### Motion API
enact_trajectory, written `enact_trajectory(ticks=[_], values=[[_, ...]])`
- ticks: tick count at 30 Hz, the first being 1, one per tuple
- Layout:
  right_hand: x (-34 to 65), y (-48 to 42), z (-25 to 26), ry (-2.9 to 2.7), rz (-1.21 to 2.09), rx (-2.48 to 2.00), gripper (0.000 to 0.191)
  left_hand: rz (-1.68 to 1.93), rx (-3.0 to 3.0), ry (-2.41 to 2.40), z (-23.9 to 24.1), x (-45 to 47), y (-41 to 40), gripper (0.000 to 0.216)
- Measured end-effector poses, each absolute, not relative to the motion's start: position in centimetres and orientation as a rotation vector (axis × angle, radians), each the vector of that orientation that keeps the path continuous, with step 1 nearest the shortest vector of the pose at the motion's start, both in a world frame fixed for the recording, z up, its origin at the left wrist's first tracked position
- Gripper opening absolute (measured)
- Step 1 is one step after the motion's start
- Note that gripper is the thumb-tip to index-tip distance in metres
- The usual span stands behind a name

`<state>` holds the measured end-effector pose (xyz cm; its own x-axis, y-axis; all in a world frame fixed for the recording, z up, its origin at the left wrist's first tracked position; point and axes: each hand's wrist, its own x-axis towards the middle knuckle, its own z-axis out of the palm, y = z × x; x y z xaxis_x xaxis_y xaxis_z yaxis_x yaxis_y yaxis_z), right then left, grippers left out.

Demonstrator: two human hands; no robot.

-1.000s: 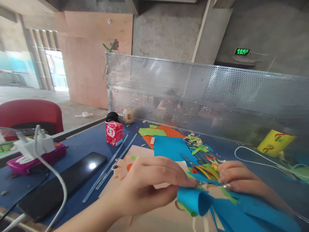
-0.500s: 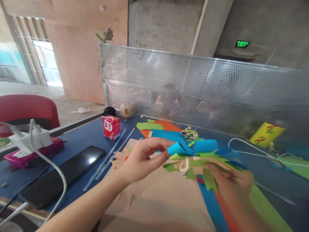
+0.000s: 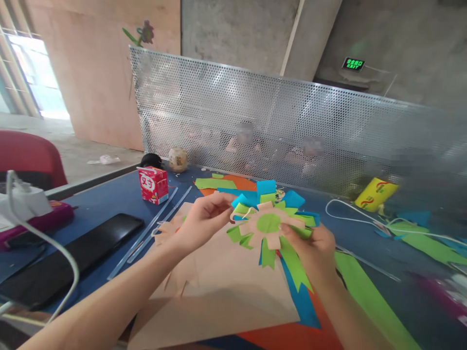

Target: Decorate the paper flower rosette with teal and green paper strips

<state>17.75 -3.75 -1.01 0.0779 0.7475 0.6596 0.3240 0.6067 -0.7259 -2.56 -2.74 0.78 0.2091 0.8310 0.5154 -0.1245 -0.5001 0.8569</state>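
Note:
A paper rosette [image 3: 268,223] of layered beige, green and blue paper, with a green round centre and forked green tails, is held up over the table. My right hand [image 3: 315,253] pinches it at its right side, thumb on the front. My left hand [image 3: 204,218] has its fingertips closed at the rosette's left edge, by a blue paper petal; the exact contact is partly hidden. Below lies a large beige paper sheet [image 3: 219,306]. A smaller beige looped paper piece [image 3: 164,232] lies left of my left hand, partly covered by it.
To the left are a red box [image 3: 153,185], clear glue sticks [image 3: 146,243], a black phone [image 3: 69,257] and a white charger with cable [image 3: 25,201]. A yellow roll [image 3: 375,194] and green paper [image 3: 372,291] lie right. A perforated metal screen [image 3: 204,107] stands behind.
The rosette has turned from nearly edge-on to face me, showing its green centre and blue petals. My left hand remains at its left edge. The whole view has shifted slightly.

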Motion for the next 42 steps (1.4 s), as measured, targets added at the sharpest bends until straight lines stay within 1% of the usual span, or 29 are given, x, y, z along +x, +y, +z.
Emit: enact_trajectory(ticks=[4,9,15,21,26,32,39,42], values=[[17.3,-3.8,-0.7,-1.484,0.414,-0.981,0.009,1.389,1.571,0.642,0.5,-2.5,-2.2,0.011],[16.7,-4.1,-0.5,-1.386,0.418,-1.041,0.009,1.365,1.453,0.675,0.0,-2.5,-1.6,0.015],[17.0,-3.6,-0.7,-1.442,0.461,-1.031,0.013,1.356,1.390,0.695,-0.2,-2.4,-1.5,0.016],[17.3,-3.5,-0.7,-1.496,0.407,-1.088,0.014,1.310,1.357,0.694,-0.4,-2.4,-1.3,0.017],[17.3,-3.6,-0.7,-1.504,0.463,-1.127,0.017,1.279,1.330,0.660,-0.5,-2.4,-1.2,0.016],[17.3,-3.6,-0.7,-1.507,0.478,-1.106,0.016,1.268,1.320,0.673,-0.8,-2.4,-1.1,0.016],[17.2,-3.5,-0.8,-1.511,0.461,-1.156,0.018,1.262,1.251,0.625,-0.7,-2.4,-1.0,0.015],[17.2,-3.5,-0.8,-1.513,0.466,-1.139,0.017,1.243,1.137,0.524,-0.6,-2.6,-0.9,0.015]])
